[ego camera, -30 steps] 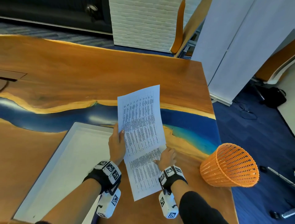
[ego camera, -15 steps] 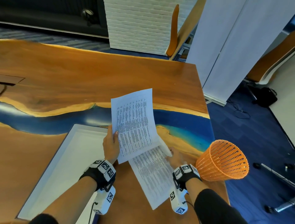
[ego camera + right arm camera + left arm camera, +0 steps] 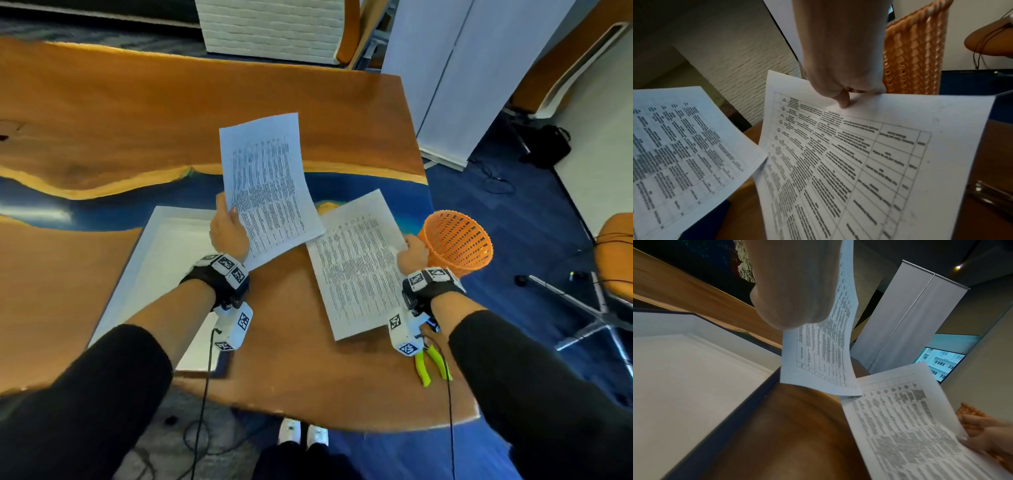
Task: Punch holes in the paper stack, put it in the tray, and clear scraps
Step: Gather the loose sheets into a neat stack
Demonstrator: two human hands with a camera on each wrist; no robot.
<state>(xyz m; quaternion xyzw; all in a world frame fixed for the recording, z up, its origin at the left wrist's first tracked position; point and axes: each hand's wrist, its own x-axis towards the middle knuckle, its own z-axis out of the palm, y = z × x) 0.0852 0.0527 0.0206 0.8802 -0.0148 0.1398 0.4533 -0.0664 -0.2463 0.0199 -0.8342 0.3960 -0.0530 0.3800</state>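
Observation:
My left hand (image 3: 227, 222) grips the left edge of one printed sheet (image 3: 267, 185) and holds it up, tilted, beside the white tray (image 3: 161, 260). In the left wrist view the same sheet (image 3: 824, 345) hangs from my palm above the tray (image 3: 684, 369). My right hand (image 3: 407, 246) pinches the right edge of a second printed sheet (image 3: 356, 263), which lies low over the wooden table. The thumb (image 3: 843, 100) presses on top of that sheet (image 3: 859, 154). The two sheets overlap only at one corner.
An orange mesh basket (image 3: 455, 243) stands at the table's right edge, just behind my right hand. A green-handled plier-like tool (image 3: 431, 366) lies near the front right corner. The tray holds nothing. Beyond the table are a white partition and chairs.
The two sheets, stacked a second ago, have come apart. My right hand has drawn its sheet to the right towards the basket, and my left hand has lifted its sheet.

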